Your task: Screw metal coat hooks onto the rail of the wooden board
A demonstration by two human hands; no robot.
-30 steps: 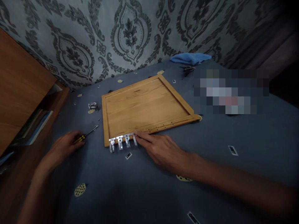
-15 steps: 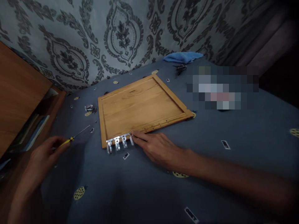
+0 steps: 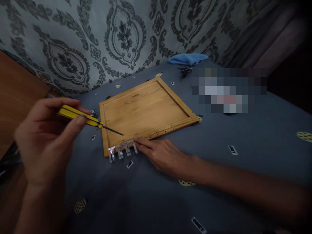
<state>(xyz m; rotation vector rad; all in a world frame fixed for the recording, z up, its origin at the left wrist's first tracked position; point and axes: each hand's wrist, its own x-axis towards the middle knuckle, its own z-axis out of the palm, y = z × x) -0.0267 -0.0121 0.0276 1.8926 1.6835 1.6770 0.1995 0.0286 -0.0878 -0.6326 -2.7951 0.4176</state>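
Observation:
My left hand (image 3: 46, 139) is closed around the yellow handle of a screwdriver (image 3: 80, 116). Its thin shaft points right, above the lower left part of a framed wooden panel (image 3: 143, 107). Several silver metal hooks (image 3: 120, 151) sit in a row along the panel's near edge, their curved ends hanging over it. My right hand (image 3: 168, 157) lies at the right end of that row, its fingertips closed on the last hook. Small dark holes run along the edge to the right of the fingers. The fingertips hide part of the last hook's plate.
The panel lies on a dark blue cloth (image 3: 151, 201) printed with pineapples. Behind it are a blue cloth (image 3: 188, 58) and a dark scissors-like tool (image 3: 186, 71). Small metal pieces (image 3: 93, 113) show beyond my left hand. Wooden furniture (image 3: 19, 100) stands at left; a blurred patch covers the right.
My left hand has risen and moved right with the screwdriver, bringing its tip over the panel near the hooks. My right hand stays at the last hook. The view has shifted slightly.

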